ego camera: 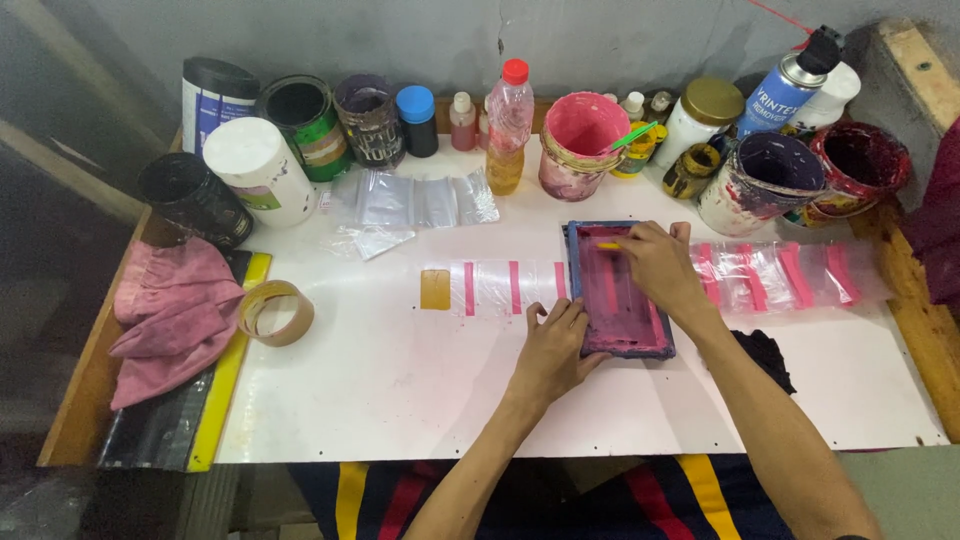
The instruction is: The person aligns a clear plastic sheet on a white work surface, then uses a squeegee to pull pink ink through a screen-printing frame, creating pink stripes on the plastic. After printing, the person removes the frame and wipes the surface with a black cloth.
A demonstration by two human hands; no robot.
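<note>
A small blue-framed printing screen (620, 345) smeared with pink ink lies flat on the white tabletop (400, 380). My left hand (555, 345) presses on its near left edge. My right hand (655, 262) rests over the far part of the screen, gripping a small yellow-tipped scraper (607, 245). A row of clear plastic bags with pink stripes (495, 287) runs out from under the screen on the left. More striped bags (780, 275) lie to the right.
Paint cans, jars and bottles line the back edge, among them a pink-stained tub (580, 140) and a spray can (785, 85). A tape roll (276, 312) and pink cloth (170, 315) sit at left. Unprinted clear bags (410, 205) lie behind. A dark rag (768, 355) lies at right.
</note>
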